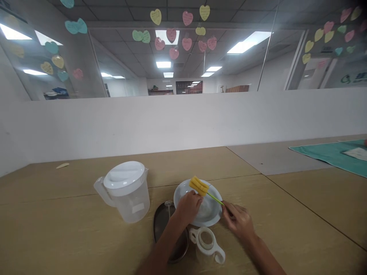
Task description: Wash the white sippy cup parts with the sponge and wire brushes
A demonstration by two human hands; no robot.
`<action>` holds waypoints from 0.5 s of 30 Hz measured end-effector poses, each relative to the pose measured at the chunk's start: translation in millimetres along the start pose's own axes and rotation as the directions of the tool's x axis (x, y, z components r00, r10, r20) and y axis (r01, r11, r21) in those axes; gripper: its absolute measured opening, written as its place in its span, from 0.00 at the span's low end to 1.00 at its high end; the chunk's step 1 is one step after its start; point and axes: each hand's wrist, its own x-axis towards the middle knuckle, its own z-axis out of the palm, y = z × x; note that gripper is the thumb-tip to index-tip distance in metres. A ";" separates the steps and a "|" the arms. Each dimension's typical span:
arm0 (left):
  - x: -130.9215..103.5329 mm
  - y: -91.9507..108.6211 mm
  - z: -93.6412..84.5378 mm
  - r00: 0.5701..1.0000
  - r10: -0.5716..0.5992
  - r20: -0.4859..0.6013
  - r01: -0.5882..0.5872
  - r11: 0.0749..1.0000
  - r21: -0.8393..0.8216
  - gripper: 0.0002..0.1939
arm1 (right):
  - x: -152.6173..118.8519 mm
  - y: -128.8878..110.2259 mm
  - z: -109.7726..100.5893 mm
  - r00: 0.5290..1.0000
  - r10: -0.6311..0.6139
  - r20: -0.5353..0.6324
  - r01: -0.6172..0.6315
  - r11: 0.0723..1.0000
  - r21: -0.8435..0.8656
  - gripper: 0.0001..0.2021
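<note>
Over the white bowl [210, 212] is a yellow sponge brush [198, 185] with a thin green handle. My right hand [237, 219], at the bowl's right edge, is closed on the end of that handle. My left hand [189, 206] reaches over the bowl's left side, its curled fingers just below the sponge; whether they grip it is hard to make out. A dark oval tray [163, 221] lies partly under my left forearm, with a small clear-headed utensil [168, 204] on it. Near my wrists stands a white two-handled strainer [205, 238] on a clear cup.
A translucent pitcher [133, 204] with a white lid stands left of the tray. A teal cloth [323, 152] with a white item lies at the far right. A small pale piece [62, 165] rests at the far left. Behind the table is a white wall [172, 122] with windows above.
</note>
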 end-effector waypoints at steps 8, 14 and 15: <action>1.3 -2.2 -8.2 0.962 -0.107 -0.253 -0.005 0.913 -0.407 0.12 | 0.1 0.2 -3.1 0.994 0.070 -0.084 -0.069 0.997 0.021 0.07; 7.7 -6.7 -12.3 0.966 -0.253 -0.044 0.049 0.349 -0.936 0.10 | 3.0 -3.3 -7.3 0.981 0.015 -0.193 -0.003 0.998 0.063 0.07; 8.3 -7.3 -13.9 0.961 -0.273 -0.052 0.037 0.312 -0.949 0.10 | 3.4 -3.9 -7.8 0.980 0.014 -0.197 -0.001 0.998 0.070 0.07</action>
